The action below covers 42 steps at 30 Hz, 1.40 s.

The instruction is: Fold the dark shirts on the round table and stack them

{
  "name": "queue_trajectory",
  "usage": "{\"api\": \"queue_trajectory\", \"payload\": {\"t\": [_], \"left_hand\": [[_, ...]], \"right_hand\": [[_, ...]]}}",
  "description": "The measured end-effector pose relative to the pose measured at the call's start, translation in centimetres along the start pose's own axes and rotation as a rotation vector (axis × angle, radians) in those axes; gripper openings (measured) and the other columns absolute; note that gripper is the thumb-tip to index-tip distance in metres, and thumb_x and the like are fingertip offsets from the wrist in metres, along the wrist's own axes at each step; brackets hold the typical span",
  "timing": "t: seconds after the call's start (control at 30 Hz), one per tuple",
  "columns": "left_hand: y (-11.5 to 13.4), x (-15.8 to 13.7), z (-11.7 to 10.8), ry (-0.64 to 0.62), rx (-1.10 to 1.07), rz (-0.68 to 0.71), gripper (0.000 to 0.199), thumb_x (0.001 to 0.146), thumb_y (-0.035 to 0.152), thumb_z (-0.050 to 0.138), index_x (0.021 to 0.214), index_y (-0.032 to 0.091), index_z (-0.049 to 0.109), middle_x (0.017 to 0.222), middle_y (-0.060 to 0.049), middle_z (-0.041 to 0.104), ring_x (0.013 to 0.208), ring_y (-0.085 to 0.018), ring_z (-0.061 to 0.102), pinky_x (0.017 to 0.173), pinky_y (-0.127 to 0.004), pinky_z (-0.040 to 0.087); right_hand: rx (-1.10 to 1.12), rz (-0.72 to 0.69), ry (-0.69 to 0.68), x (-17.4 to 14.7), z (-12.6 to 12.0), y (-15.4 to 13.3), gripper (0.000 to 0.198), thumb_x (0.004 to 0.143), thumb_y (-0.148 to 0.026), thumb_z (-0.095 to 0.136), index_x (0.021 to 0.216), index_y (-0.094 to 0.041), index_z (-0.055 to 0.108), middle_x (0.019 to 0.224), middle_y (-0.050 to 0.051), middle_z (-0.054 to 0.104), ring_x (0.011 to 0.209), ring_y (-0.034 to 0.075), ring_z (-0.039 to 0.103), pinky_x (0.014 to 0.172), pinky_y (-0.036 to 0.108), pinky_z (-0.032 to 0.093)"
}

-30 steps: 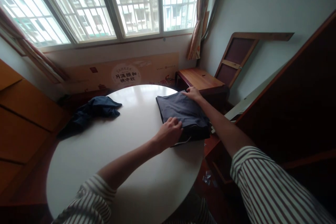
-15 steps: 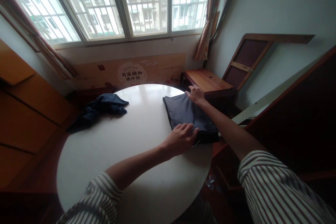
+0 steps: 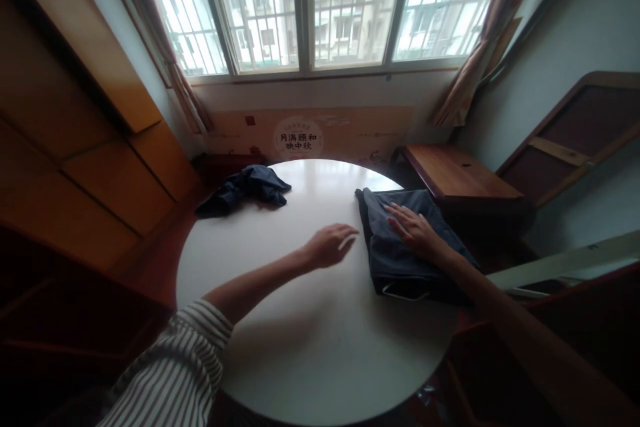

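A folded dark blue-grey garment lies at the right side of the round white table, with a white cord or strip along its near edge. My right hand rests on top of it, fingers stretched out flat and holding nothing. Just left of the garment, my left hand hovers above the table, apart from the cloth. Its fingers are extended and the thumb is separate, with nothing in the grasp. At the far left of the table a crumpled dark blue cloth hangs partly over the edge.
Behind the table stand a wooden side table and a printed board below the barred window. Orange-brown cabinets line the left. A folded wooden panel leans on the right wall.
My left hand has lifted off the garment and moved left of it. The right hand has slid from the garment's far edge onto its top. The view has turned left.
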<state>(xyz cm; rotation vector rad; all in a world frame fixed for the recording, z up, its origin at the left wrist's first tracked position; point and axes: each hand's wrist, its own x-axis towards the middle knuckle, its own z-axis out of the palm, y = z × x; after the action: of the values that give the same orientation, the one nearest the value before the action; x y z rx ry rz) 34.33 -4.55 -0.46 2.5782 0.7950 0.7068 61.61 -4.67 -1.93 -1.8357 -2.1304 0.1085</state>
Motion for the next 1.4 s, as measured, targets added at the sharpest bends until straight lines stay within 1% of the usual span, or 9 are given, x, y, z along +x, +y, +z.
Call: {"api": "queue_trajectory", "payload": {"t": [0.13, 0.4, 0.67, 0.83, 0.97, 1.17, 1.23, 1.3, 1.4], "left_hand": [[-2.5, -0.4, -2.6, 0.107, 0.039, -0.192, 0.035, 0.096, 0.037, 0.058, 0.124, 0.015, 0.059, 0.123, -0.011, 0.061, 0.106, -0.023, 0.062, 0.090, -0.043, 0.054], [1.2, -2.0, 5.0, 0.070, -0.048, -0.246, 0.020, 0.087, 0.018, 0.057, 0.102, 0.020, 0.070, 0.100, -0.006, 0.071, 0.100, -0.027, 0.066, 0.076, -0.034, 0.057], [-0.3, -6.1, -2.5, -0.114, 0.088, -0.440, 0.019, 0.083, 0.030, 0.059, 0.078, 0.016, 0.070, 0.073, -0.007, 0.068, 0.077, -0.021, 0.066, 0.061, -0.025, 0.047], [4.7, -12.3, -1.6, -0.395, 0.038, -0.174, 0.027, 0.084, 0.027, 0.057, 0.059, 0.017, 0.060, 0.055, -0.003, 0.061, 0.049, -0.013, 0.055, 0.049, -0.024, 0.036], [6.7, -15.6, -4.3, -0.433, -0.216, -0.005, 0.038, 0.097, 0.038, 0.048, 0.066, 0.019, 0.061, 0.057, 0.000, 0.061, 0.048, -0.009, 0.053, 0.049, -0.021, 0.035], [-3.8, -16.5, -10.9, 0.255, 0.319, -0.623, 0.029, 0.096, 0.036, 0.049, 0.076, 0.019, 0.062, 0.074, -0.005, 0.064, 0.067, -0.018, 0.061, 0.065, -0.028, 0.044], [-8.1, -17.0, -11.9, 0.341, 0.401, -0.787, 0.021, 0.091, 0.036, 0.057, 0.097, 0.018, 0.065, 0.093, -0.009, 0.065, 0.080, -0.022, 0.064, 0.072, -0.030, 0.047], [-11.3, -17.4, -12.2, 0.364, 0.428, -0.870, 0.041, 0.085, 0.039, 0.066, 0.119, 0.017, 0.060, 0.113, -0.012, 0.060, 0.090, -0.025, 0.064, 0.078, -0.033, 0.049], [-13.8, -17.5, -11.8, 0.330, 0.342, -0.865, 0.046, 0.080, 0.031, 0.070, 0.124, 0.020, 0.060, 0.121, -0.011, 0.055, 0.097, -0.026, 0.063, 0.086, -0.034, 0.049]], "right_hand": [[0.042, -0.247, 0.133, -1.8, -1.0, -5.3, 0.047, 0.098, -0.045, 0.044, 0.135, -0.019, 0.057, 0.149, 0.015, 0.047, 0.136, 0.034, 0.045, 0.110, 0.063, 0.033], [0.149, -0.456, 0.168, -4.6, 1.4, -12.6, 0.028, 0.096, -0.033, 0.054, 0.115, -0.017, 0.066, 0.134, 0.016, 0.061, 0.119, 0.029, 0.061, 0.104, 0.052, 0.046], [0.300, -0.364, 0.123, -3.7, 3.4, -13.3, 0.036, 0.096, -0.019, 0.041, 0.124, -0.017, 0.063, 0.129, 0.015, 0.062, 0.120, 0.026, 0.060, 0.104, 0.042, 0.048], [0.256, -0.286, 0.023, -3.1, 6.3, -14.1, 0.078, 0.084, -0.019, 0.054, 0.156, -0.019, 0.025, 0.149, 0.019, 0.042, 0.140, 0.032, 0.039, 0.110, 0.050, 0.039], [0.099, -0.292, -0.104, -3.5, 6.1, -15.5, 0.056, 0.083, -0.014, 0.053, 0.139, -0.018, 0.054, 0.130, 0.018, 0.059, 0.121, 0.031, 0.055, 0.097, 0.043, 0.048], [0.214, -0.279, -0.069, -4.2, 1.2, -16.6, 0.041, 0.081, -0.013, 0.050, 0.118, -0.023, 0.065, 0.096, 0.008, 0.072, 0.085, 0.024, 0.068, 0.070, 0.028, 0.049], [0.263, -0.248, 0.023, -3.8, -0.7, -16.4, 0.049, 0.078, -0.013, 0.049, 0.124, -0.023, 0.063, 0.091, 0.007, 0.074, 0.079, 0.026, 0.069, 0.067, 0.029, 0.048], [0.324, -0.229, 0.130, -3.3, -2.6, -16.1, 0.055, 0.075, -0.013, 0.049, 0.127, -0.021, 0.062, 0.086, 0.007, 0.074, 0.076, 0.027, 0.070, 0.067, 0.031, 0.050], [0.426, -0.239, 0.244, -2.9, -5.2, -15.6, 0.057, 0.072, -0.014, 0.049, 0.126, -0.020, 0.064, 0.089, 0.007, 0.075, 0.081, 0.029, 0.070, 0.072, 0.035, 0.053]]}}
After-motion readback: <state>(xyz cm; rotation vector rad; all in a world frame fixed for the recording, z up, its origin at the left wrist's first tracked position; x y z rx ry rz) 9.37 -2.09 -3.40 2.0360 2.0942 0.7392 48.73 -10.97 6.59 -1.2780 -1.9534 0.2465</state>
